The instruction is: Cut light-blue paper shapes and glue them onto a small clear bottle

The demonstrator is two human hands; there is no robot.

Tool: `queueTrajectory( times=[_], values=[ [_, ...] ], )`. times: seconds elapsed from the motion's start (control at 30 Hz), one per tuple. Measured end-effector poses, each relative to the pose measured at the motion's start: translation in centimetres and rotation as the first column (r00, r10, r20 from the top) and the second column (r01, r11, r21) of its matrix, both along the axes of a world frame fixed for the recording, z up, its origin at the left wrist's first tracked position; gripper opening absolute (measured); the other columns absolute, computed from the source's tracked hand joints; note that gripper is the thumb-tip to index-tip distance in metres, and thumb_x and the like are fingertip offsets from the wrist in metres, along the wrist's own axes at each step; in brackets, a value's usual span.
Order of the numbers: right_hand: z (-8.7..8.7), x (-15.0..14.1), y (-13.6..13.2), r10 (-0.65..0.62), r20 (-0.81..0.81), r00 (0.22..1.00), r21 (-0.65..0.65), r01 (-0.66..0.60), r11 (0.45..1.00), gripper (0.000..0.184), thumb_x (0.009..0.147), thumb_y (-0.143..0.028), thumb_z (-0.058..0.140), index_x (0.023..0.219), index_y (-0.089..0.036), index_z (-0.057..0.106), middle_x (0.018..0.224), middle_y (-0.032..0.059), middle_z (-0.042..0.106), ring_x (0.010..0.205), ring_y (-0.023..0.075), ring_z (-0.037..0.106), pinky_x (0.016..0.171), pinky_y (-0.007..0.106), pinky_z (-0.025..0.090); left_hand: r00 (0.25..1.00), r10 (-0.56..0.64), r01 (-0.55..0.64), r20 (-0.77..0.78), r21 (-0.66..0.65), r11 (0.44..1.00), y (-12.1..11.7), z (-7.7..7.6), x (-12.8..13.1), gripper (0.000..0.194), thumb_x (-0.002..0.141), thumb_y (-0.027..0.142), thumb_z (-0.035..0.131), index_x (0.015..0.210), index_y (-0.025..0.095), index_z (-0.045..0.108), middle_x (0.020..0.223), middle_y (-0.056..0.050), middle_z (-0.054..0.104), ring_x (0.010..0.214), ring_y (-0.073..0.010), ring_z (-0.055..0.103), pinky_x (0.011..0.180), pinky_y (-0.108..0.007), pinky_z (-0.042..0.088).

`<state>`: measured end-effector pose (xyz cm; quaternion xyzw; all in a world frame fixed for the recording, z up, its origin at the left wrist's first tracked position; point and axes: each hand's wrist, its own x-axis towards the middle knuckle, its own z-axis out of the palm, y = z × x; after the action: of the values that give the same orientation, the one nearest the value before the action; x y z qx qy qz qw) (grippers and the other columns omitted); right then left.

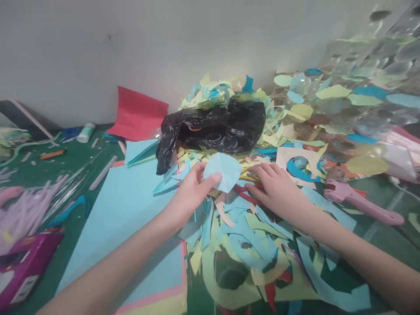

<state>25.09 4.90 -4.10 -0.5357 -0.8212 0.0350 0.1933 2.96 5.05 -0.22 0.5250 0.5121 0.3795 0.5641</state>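
My left hand (200, 183) pinches a roughly round piece of light blue paper (226, 169) by its left edge, thumb on top. A faint crease runs down the paper. Beside it, my right hand (272, 181) lies over the scrap pile, fingers stretched out and thumb apart. Under its thumb shows a red curved piece (246, 193), and near its fingertips something yellow (246, 174); I cannot make out what either is. Cut paper scraps (243, 240) in blue, green and cream spread below both hands.
Large blue sheets (124, 227) are stacked at left. A black plastic bag (219, 127) lies behind my hands, a red sheet (139, 113) leaning nearby. At right are a pink tool with a long handle (364, 201) and clear plastic bottles (344, 105) among paper discs. A purple box (31, 267) sits front left.
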Motion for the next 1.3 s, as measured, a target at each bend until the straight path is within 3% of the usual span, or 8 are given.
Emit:
queueTrajectory(
  times=[0.17, 0.47, 0.6, 0.7, 0.9, 1.0, 1.13, 1.3],
  values=[
    [-0.8, 0.9, 0.8, 0.088, 0.136, 0.987, -0.043, -0.083, 0.996, 0.033, 0.097, -0.043, 0.044, 0.107, -0.017, 0.062, 0.104, 0.0134, 0.063, 0.1, 0.0315, 0.055, 0.09, 0.05, 0.044, 0.998, 0.039, -0.04, 0.043, 0.011, 0.999, 0.6, -0.7, -0.3, 0.034, 0.082, 0.037, 0.064, 0.109, 0.019, 0.056, 0.115, -0.009, 0.065, 0.102, -0.0213, 0.064, 0.09, -0.037, 0.05],
    [0.6, 2.1, 0.9, 0.258, 0.163, 0.952, -0.098, -0.244, 0.965, 0.027, 0.097, -0.036, 0.046, 0.11, -0.016, 0.06, 0.103, 0.0131, 0.059, 0.097, 0.0278, 0.059, 0.079, 0.039, 0.048, 0.99, 0.09, -0.095, 0.112, 0.042, 0.995, 1.1, -0.4, 0.4, 0.034, 0.077, 0.028, 0.069, 0.106, 0.015, 0.056, 0.103, -0.01, 0.067, 0.091, -0.0197, 0.066, 0.084, -0.035, 0.052],
    [1.0, 1.6, 0.4, 0.193, 0.164, 0.967, -0.062, -0.185, 0.981, 0.021, 0.093, -0.029, 0.053, 0.107, -0.014, 0.059, 0.104, 0.0136, 0.062, 0.093, 0.0275, 0.061, 0.077, 0.038, 0.048, 0.973, 0.203, -0.214, 0.112, 0.101, 0.972, 1.1, -1.4, -0.2, 0.038, 0.074, 0.035, 0.071, 0.106, 0.018, 0.059, 0.101, -0.007, 0.068, 0.091, -0.0214, 0.067, 0.081, -0.034, 0.053],
    [1.0, 1.2, 0.0, 0.153, 0.113, 0.982, -0.04, -0.149, 0.988, 0.014, 0.091, -0.029, 0.056, 0.098, -0.017, 0.059, 0.093, 0.0097, 0.066, 0.093, 0.0283, 0.062, 0.081, 0.039, 0.046, 0.926, 0.341, -0.366, 0.163, 0.169, 0.915, 1.2, -2.2, -0.9, 0.038, 0.075, 0.038, 0.071, 0.105, 0.019, 0.06, 0.106, -0.006, 0.068, 0.096, -0.0219, 0.066, 0.086, -0.036, 0.052],
    [1.5, 1.3, 0.0, -0.081, -0.015, 0.997, -0.143, 0.078, 0.987, 0.026, 0.086, -0.036, 0.057, 0.105, -0.018, 0.056, 0.095, 0.0112, 0.069, 0.086, 0.0289, 0.065, 0.066, 0.033, 0.045, 0.865, 0.361, -0.424, 0.348, 0.125, 0.897, 0.8, -2.3, -1.1, 0.033, 0.08, 0.039, 0.066, 0.106, 0.021, 0.058, 0.105, -0.005, 0.069, 0.092, -0.0218, 0.068, 0.084, -0.038, 0.054],
    [2.0, 1.4, -0.1, -0.219, -0.074, 0.973, -0.299, 0.188, 0.936, 0.037, 0.083, -0.044, 0.057, 0.109, -0.018, 0.053, 0.087, 0.0105, 0.068, 0.081, 0.0292, 0.066, 0.061, 0.031, 0.043, 0.863, 0.361, -0.42, 0.352, 0.107, 0.901, 0.6, -2.3, -0.9, 0.033, 0.08, 0.039, 0.067, 0.105, 0.021, 0.055, 0.106, -0.005, 0.068, 0.095, -0.0224, 0.067, 0.085, -0.039, 0.054],
    [2.8, 1.4, -0.6, -0.226, -0.244, 0.943, -0.528, 0.066, 0.847, 0.048, 0.082, -0.054, 0.059, 0.114, -0.022, 0.045, 0.085, 0.008, 0.069, 0.074, 0.0261, 0.065, 0.056, 0.031, 0.043, 0.866, 0.377, -0.426, 0.328, 0.091, 0.9, 0.7, -2.6, -0.7, 0.039, 0.076, 0.04, 0.07, 0.106, 0.021, 0.055, 0.112, -0.006, 0.065, 0.103, -0.0238, 0.064, 0.087, -0.041, 0.054],
    [3.8, 0.9, -1.3, -0.207, -0.244, 0.947, -0.726, -0.037, 0.687, 0.045, 0.078, -0.06, 0.062, 0.099, -0.025, 0.043, 0.08, 0.0035, 0.07, 0.063, 0.0215, 0.063, 0.05, 0.027, 0.039, 0.886, 0.354, -0.406, 0.299, 0.132, 0.904, 0.4, -2.7, 0.3, 0.038, 0.078, 0.04, 0.068, 0.108, 0.022, 0.054, 0.114, -0.007, 0.063, 0.105, -0.0235, 0.062, 0.086, -0.04, 0.053]
  ],
)
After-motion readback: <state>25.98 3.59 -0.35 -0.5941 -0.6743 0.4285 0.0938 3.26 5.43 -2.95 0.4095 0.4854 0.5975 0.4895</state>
